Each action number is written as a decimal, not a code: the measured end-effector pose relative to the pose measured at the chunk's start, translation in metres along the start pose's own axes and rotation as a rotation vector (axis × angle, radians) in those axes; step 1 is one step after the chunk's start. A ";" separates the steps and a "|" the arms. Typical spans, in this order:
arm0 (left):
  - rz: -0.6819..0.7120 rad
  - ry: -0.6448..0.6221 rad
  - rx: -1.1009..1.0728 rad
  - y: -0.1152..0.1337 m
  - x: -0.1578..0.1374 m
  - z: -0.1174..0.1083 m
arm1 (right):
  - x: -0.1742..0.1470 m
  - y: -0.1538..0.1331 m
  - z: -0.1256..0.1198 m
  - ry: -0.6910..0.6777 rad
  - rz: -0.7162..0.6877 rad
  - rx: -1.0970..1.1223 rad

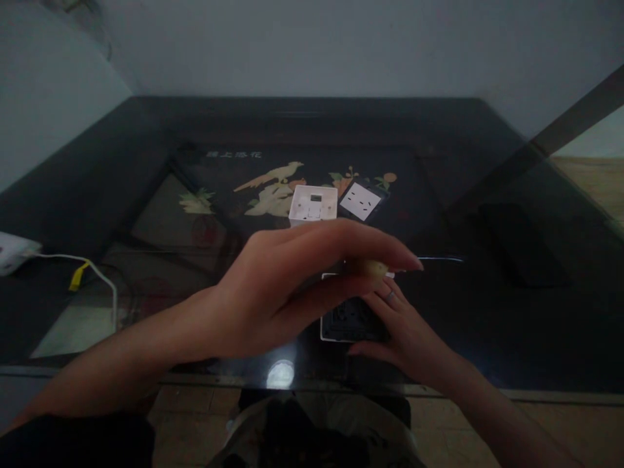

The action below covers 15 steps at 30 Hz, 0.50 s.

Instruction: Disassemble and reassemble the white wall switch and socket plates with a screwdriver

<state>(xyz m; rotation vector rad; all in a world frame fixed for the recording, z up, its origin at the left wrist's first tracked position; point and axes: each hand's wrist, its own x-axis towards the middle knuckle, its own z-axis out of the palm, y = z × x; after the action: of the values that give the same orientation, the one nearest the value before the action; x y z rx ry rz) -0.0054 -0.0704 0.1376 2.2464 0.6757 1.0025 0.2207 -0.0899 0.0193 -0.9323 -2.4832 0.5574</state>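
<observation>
My left hand (287,286) is raised over the table, its thumb and fingers closed around a yellowish, rounded, handle-like piece (373,268); the rest of that piece is hidden below. Under it, my right hand (402,318) grips a white-rimmed socket panel (348,322) that lies with its dark back up. The fingers are at the panel's far right edge, the thumb at its near side. Beyond my left hand stands an open white socket box (312,203). Beside that box, at an angle, lies a dark socket insert (361,200) with a white slotted face.
The dark glossy table (429,351) bears a bird-and-flower picture. At left are a white plug block (17,252), its white cable (114,292) and a yellow tag (78,276). A dark flat object (521,247) lies at right. A wall rises behind the table.
</observation>
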 end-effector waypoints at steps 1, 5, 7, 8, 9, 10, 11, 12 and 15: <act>-0.008 -0.030 0.025 0.002 0.000 0.000 | 0.000 0.000 0.000 -0.001 0.003 -0.002; 0.078 0.100 0.171 0.001 -0.002 0.005 | 0.000 -0.001 -0.001 -0.006 0.004 0.004; 0.138 0.240 0.212 -0.005 -0.003 0.007 | 0.001 -0.001 -0.001 -0.009 0.003 0.005; 0.151 0.286 0.229 -0.008 -0.003 0.007 | 0.001 -0.001 -0.001 -0.008 0.000 0.005; 0.150 0.304 0.244 -0.010 -0.003 0.006 | 0.001 -0.001 -0.001 -0.008 -0.002 0.005; 0.137 0.297 0.254 -0.011 -0.003 0.005 | 0.002 -0.001 -0.001 -0.006 -0.005 0.005; 0.112 0.265 0.258 -0.012 -0.002 0.003 | 0.002 -0.001 -0.001 -0.006 -0.005 0.003; 0.087 0.216 0.256 -0.011 -0.002 0.000 | 0.002 -0.001 0.000 -0.010 -0.003 -0.001; 0.056 0.067 0.196 -0.005 0.000 -0.008 | 0.002 -0.001 0.000 -0.010 0.010 -0.012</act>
<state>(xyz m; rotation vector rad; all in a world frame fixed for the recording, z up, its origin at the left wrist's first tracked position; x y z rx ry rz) -0.0131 -0.0646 0.1387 2.4218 0.7734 1.0843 0.2193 -0.0895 0.0203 -0.9495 -2.4947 0.5525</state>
